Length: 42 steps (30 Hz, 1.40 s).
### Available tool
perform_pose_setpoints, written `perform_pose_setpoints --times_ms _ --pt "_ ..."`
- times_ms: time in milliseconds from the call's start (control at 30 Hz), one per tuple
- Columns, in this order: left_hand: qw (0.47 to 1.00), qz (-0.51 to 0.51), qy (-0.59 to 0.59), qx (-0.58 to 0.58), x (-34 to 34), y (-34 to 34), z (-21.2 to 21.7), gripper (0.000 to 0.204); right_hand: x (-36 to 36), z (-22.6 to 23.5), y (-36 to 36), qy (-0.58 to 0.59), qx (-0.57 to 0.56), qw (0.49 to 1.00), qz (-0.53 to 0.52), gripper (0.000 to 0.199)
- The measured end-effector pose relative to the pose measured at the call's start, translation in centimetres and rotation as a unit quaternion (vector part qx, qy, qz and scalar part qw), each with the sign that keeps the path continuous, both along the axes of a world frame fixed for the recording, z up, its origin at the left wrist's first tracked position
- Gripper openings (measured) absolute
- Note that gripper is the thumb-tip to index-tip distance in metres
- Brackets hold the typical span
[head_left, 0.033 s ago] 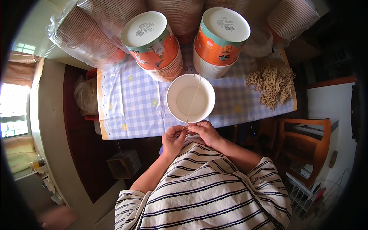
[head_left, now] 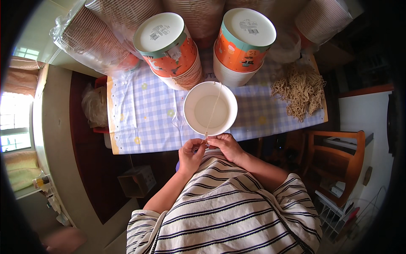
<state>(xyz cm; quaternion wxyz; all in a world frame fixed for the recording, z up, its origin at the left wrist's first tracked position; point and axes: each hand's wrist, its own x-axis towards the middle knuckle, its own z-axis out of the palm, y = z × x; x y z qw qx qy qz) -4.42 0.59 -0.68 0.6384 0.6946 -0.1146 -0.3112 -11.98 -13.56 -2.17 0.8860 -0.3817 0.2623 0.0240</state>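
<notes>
A white paper bucket (head_left: pixel 190 113) sits mouth up at the table's near edge. A thin beige string (head_left: pixel 215 106) runs over its mouth from the far rim to my fingers at the near rim. My left hand (head_left: pixel 193 153) pinches the string between thumb and fingertips. Close beside it, my right hand (head_left: pixel 225 146) has its fingers closed on the string too. The exact knot or loop between the fingertips is too small to make out. A tangled pile of beige strings (head_left: pixel 299 91) lies on the right of the table.
Two upside-down stacks of orange-and-green printed buckets, a left stack (head_left: pixel 172 55) and a right stack (head_left: pixel 241 53), stand behind the bucket. Bagged bucket stacks (head_left: pixel 93 40) crowd the back. A blue checked cloth (head_left: pixel 154 127) covers the table. A wooden chair (head_left: pixel 357 158) stands at right.
</notes>
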Motion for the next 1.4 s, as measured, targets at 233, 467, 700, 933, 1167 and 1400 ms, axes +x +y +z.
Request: perform_pose_setpoints --times_ms 233,467,700,933,1167,1400 --pt "0.999 -0.015 -0.049 0.009 0.0 -0.1 -0.2 0.013 0.0 -0.2 0.0 -0.009 0.0 1.0 -0.001 0.015" --pt "0.989 -0.023 -0.138 0.045 0.1 -0.2 0.2 0.011 0.0 0.0 0.0 -0.006 -0.003 1.0 -0.004 0.016" --pt "0.987 -0.02 -0.147 0.055 0.0 0.2 -0.4 0.01 0.1 0.4 -0.2 0.011 -0.01 1.0 0.014 0.021" --pt "0.998 -0.003 -0.027 0.049 -0.1 0.2 0.0 0.011 0.2 0.2 -0.1 0.039 -0.034 0.999 0.015 0.022" --pt "0.997 0.025 0.073 -0.004 0.0 0.1 -0.1 0.012 0.0 -0.5 0.0 0.036 0.015 0.999 -0.008 0.021" --pt "0.99 0.027 0.134 -0.042 0.6 0.0 0.1 0.012 0.0 -0.7 0.0 0.051 -0.097 0.994 -0.03 0.022"
